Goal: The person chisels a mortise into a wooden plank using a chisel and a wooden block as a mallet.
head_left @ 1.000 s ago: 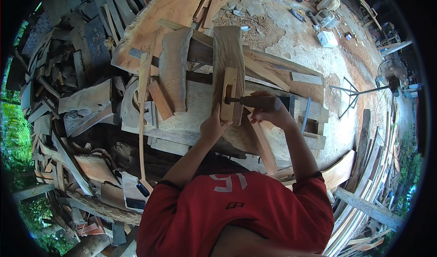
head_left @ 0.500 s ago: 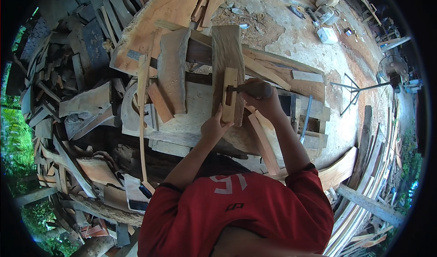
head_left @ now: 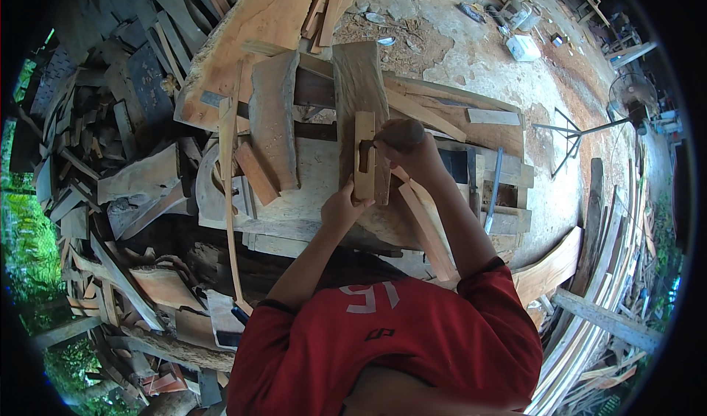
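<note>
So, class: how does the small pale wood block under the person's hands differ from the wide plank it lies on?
The pale block is narrow, short and light yellow; the plank is wider, longer and grey-brown. The block is touched by the left hand and met by the right hand's tool; the plank is untouched. Both lie lengthwise, pointing away.

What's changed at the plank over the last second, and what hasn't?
The right hand swung the wooden-handled tool from lying sideways to end-on, keeping its tip at the small wood block. The left hand stayed on the block's near end; block and plank stayed put.
</note>
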Demonstrator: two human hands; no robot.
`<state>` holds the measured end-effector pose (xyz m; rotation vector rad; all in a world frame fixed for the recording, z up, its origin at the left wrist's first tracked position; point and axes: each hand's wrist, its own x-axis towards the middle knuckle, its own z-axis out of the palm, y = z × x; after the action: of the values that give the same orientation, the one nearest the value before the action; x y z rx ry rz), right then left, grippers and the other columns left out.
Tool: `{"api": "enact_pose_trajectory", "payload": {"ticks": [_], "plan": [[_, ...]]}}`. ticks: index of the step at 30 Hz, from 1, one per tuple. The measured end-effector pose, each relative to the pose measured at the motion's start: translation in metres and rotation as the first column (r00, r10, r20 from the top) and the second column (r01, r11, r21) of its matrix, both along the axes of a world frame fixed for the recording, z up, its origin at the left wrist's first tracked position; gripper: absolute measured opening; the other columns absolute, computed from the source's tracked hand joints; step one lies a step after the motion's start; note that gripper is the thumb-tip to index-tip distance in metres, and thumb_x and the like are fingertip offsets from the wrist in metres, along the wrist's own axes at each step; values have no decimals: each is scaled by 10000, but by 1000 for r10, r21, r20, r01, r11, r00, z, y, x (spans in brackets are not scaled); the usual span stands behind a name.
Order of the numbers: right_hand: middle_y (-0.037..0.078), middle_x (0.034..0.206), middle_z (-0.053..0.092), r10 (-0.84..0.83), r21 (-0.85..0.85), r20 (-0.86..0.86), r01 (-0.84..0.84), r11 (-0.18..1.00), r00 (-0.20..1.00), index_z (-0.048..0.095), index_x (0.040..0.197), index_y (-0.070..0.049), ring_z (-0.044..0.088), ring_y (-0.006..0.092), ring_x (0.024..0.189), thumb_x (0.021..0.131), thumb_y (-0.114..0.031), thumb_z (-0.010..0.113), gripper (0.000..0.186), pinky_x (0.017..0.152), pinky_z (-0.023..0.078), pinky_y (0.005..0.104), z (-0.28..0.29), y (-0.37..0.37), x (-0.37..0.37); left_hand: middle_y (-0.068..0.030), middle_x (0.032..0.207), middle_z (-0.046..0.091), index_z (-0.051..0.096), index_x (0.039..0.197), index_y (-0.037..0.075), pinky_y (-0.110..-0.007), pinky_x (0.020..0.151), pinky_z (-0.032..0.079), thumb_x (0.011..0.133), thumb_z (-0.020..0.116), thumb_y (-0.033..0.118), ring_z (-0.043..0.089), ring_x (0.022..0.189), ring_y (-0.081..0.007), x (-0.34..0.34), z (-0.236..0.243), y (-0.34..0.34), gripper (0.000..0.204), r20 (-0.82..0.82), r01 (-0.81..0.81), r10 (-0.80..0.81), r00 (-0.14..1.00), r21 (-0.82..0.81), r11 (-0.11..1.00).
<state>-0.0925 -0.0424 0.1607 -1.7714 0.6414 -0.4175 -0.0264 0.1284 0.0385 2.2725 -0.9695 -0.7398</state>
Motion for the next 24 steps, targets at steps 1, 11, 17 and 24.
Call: {"api": "enact_pose_trajectory", "payload": {"ticks": [1, 11, 17, 24], "plan": [[85, 711, 642, 13, -58, -66, -17, 998, 998, 607, 966, -31, 629, 170, 607, 709, -290, 708, 378, 575, 491, 300, -1, -3, 0, -176, 863, 606, 411, 1264, 24, -384, 682, 483, 676, 690, 420, 604, 816, -323, 3, 2, -2, 761, 54, 43, -43, 998, -10, 999], [116, 708, 633, 7, -265, -219, -66, 962, 976, 608, 903, -66, 616, 312, 665, 700, -348, 664, 352, 616, 483, 387, -7, 11, 15, -134, 1093, 554, 456, 1202, 25, -327, 818, 419, 757, 678, 219, 548, 971, -227, 35, 159, -72, 534, 32, 159, -215, 976, -783, 602], [131, 727, 631, -16, -103, -148, 1, 995, 989, 585, 1065, -66, 615, 292, 665, 751, -278, 638, 383, 613, 476, 367, -4, 16, -45, -26, 736, 530, 493, 876, 47, -234, 574, 435, 804, 638, 120, 530, 645, -107, 31, 142, -90, 177, 112, 225, -218, 970, -761, 609], [153, 823, 628, -612, -350, -264, 517, 781, 745, 614, 1012, -28, 611, 286, 728, 773, -281, 624, 348, 663, 479, 355, -116, -5, -215, -5, 765, 485, 482, 890, 45, -207, 546, 402, 828, 596, 101, 466, 613, -71, 32, 130, -99, 141, 87, 124, -94, 992, -829, 546]]}}
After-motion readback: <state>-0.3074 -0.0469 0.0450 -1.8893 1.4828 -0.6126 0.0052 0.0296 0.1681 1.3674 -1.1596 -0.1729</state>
